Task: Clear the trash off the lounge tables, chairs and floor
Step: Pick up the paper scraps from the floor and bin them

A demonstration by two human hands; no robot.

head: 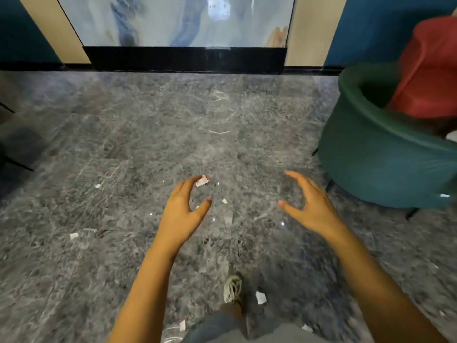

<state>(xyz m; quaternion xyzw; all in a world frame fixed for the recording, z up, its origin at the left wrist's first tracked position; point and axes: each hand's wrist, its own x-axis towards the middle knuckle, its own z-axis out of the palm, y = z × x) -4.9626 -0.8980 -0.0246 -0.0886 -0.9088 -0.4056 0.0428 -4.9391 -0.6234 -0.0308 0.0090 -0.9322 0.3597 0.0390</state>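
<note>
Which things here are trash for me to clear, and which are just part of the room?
Trash: red-and-white scrap; small white scrap near it; left white scrap; crumpled white scrap beside the shoe.
Leave: green armchair; red cushion.

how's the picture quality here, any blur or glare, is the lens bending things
Head view: motion blur smears the green chair and the frame's corners. Head view: the polished floor carries pale glare streaks and small glints. Head view: the wall panel edges lean outward, which is wide-angle distortion. Head view: the left hand, right hand and red-and-white scrap look fairly sharp.
</note>
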